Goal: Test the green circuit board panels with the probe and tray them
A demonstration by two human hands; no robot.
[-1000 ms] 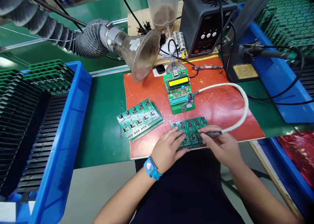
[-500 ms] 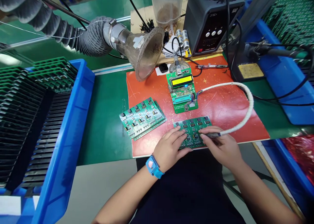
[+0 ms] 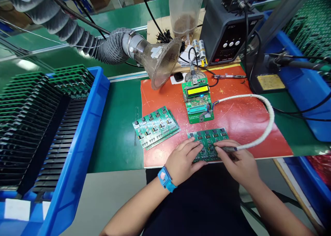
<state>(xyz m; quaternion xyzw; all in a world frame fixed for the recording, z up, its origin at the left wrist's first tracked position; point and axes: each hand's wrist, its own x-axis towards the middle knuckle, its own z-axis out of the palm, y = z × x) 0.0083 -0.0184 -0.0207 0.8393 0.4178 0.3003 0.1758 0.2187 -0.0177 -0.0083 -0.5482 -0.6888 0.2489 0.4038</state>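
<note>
A green circuit board [image 3: 207,136] with small displays lies flat near the front edge of the red mat. My left hand [image 3: 182,160] rests on its left part, palm down with fingers spread, a blue band on the wrist. Pinched in my right hand [image 3: 239,162] is a dark probe [image 3: 229,149], its tip over the middle of the board and hidden by my fingers. A white sleeved cable [image 3: 270,119] curves from the probe to a green programmer board [image 3: 198,100] with a lit yellow screen. Stacked circuit boards [image 3: 156,127] lie to the left.
Blue bins [image 3: 99,88] of upright boards stand at the left and at the right. A fume extractor funnel [image 3: 165,63] hangs behind the stacked boards. The grey soldering station [image 3: 230,32] and a yellow sponge [image 3: 271,82] are at the back right.
The whole view has shifted, so everything appears a little lower and further right. Both hands keep their places on the board and the probe.
</note>
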